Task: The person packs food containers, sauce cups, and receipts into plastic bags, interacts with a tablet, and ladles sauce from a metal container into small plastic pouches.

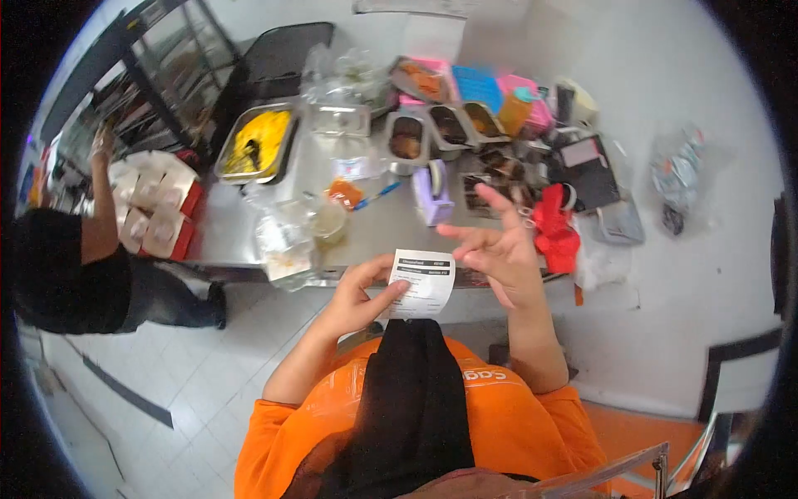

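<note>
A printed paper receipt point(422, 287) is pinched in my left hand point(363, 293), the thumb lying on its front. My right hand point(501, 254) is raised just right of the paper, fingers spread and holding nothing. Beyond the paper, a purple tape dispenser point(432, 195) stands on the metal table point(379, 238). To its left lie an orange packet point(344, 193) and a blue pen point(378, 197). A clear plastic cup point(329, 221) stands near a plastic bag point(285, 241) at the front edge.
Metal containers point(406, 140) line the back beside a tray of yellow food point(259, 143). Right of them are a red cloth point(555, 229) and a black clipboard-like item point(592, 185). At left, a person in black point(71, 270) stands by red-and-white boxes point(158, 202).
</note>
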Motion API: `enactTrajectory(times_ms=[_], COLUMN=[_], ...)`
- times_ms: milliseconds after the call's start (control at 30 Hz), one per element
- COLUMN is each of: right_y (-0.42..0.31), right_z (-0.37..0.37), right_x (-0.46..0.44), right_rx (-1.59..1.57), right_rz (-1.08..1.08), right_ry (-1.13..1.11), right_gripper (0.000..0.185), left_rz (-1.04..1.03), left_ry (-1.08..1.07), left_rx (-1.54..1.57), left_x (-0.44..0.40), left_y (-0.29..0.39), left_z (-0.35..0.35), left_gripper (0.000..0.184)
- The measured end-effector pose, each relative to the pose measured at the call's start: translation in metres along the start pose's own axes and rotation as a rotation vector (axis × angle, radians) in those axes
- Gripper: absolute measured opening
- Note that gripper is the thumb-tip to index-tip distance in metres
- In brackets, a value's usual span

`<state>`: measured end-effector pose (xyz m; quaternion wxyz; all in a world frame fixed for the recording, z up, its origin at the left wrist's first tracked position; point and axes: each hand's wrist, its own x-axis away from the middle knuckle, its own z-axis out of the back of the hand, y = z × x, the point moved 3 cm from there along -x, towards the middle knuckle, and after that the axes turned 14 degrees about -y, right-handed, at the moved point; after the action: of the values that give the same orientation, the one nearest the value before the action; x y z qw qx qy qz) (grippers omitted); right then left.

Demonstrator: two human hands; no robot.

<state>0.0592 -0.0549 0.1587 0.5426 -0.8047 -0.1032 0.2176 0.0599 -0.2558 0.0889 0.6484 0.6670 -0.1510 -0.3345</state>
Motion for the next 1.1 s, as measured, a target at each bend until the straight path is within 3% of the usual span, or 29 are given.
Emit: enactTrajectory(times_ms=[167, 300, 433, 533, 667, 733, 800, 900, 1000, 1100], right_y=[0.076, 0.127, 0.186, 0.236, 0.260, 0.279, 0.300, 0.317, 0.324, 0.324], right_z=[-0.025, -0.023, -0.005, 0.001, -0.021, -0.026, -0.028, -0.034, -0.031, -0.028], right_x=[-0.074, -0.117, -0.169, -0.209, -0.251, -0.264, -0.268, -0.269, -0.278, -0.289], right_rx=[-0.027, -0.025, 0.185, 0.584, 0.746, 0.825, 0.736, 0.904, 0.921, 1.074], right_rz=[-0.303, -0.223, -0.221, -0.139, -0.280, -0.148, -0.288, -0.211, -0.357, -0.371], right_ry=[-0.207, -0.090, -0.135, -0.253, -0.242, -0.319, -0.394, -0.523, -0.538, -0.410], right_gripper=[0.082, 0.078, 0.072, 0.067, 0.064, 0.066, 0.067, 0.066, 0.067, 0.055], left_rz=[0.087, 0.127, 0.272, 0.355, 0.390, 0.412, 0.429, 0.454, 0.475, 0.452], left_ry=[0.115, 0.227, 0.369, 0.524, 0.689, 0.729, 0.737, 0.705, 0.681, 0.702], left_rx=[-0.078, -0.073, 0.040, 0.072, -0.090, -0.196, -0.272, -0.319, -0.316, -0.272], left_x=[0.032, 0.045, 0.061, 0.069, 0.075, 0.074, 0.074, 0.074, 0.075, 0.073], left_y=[-0.020, -0.044, -0.073, -0.086, -0.102, -0.107, -0.110, -0.115, -0.114, -0.109], left_z=[0.055, 0.075, 0.090, 0.102, 0.120, 0.129, 0.135, 0.140, 0.138, 0.136], left_gripper=[0.033, 0.038, 0.041, 0.041, 0.038, 0.037, 0.036, 0.034, 0.034, 0.034])
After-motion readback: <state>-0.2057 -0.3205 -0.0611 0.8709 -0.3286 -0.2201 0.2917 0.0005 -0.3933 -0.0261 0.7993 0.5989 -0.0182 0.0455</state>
